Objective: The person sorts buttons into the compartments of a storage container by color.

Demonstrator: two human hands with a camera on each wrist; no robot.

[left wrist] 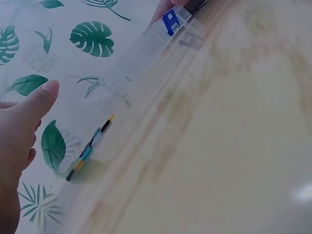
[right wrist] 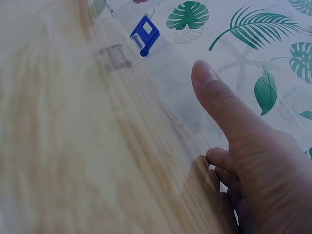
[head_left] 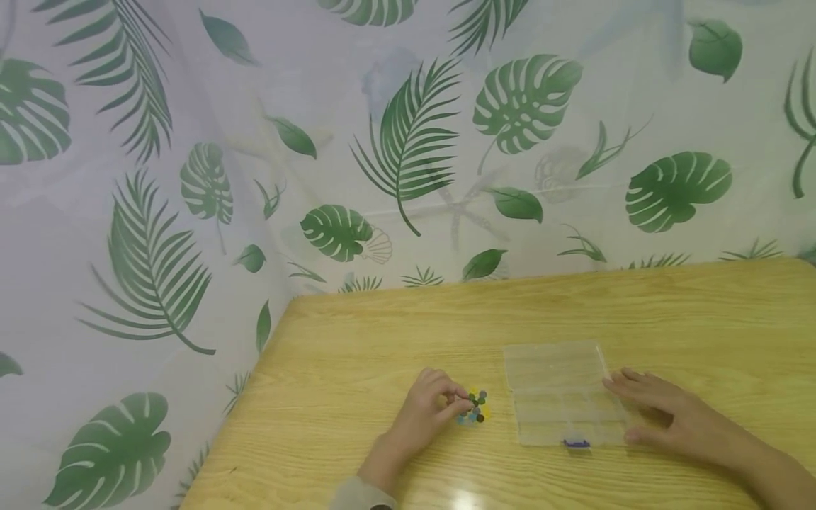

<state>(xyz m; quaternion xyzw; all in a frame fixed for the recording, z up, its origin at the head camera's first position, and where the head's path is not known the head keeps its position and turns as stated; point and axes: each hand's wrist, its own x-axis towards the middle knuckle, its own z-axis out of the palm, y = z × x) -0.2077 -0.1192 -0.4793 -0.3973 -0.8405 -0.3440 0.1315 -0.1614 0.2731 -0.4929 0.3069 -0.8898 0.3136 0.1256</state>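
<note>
Several small round flat pieces (head_left: 480,418), in yellow, green, blue and dark colours, lie in a small cluster on the table. My left hand (head_left: 426,409) is over the left side of this cluster, with thumb and index finger close together. In the left wrist view the pieces (left wrist: 87,152) lie flat, apart from the thumb (left wrist: 43,101); no piece shows in the fingers. A clear plastic compartment box (head_left: 564,418) with a blue latch (head_left: 576,443) lies with its lid laid back. My right hand (head_left: 678,418) rests at the box's right side, fingers loosely extended, thumb (right wrist: 219,97) straight.
The wood-grain table (head_left: 357,340) meets a white leaf-printed sheet (head_left: 255,212) at its back and left edges. Glare (head_left: 464,499) shows near the table's front. The box stands right of the pieces, between the two hands.
</note>
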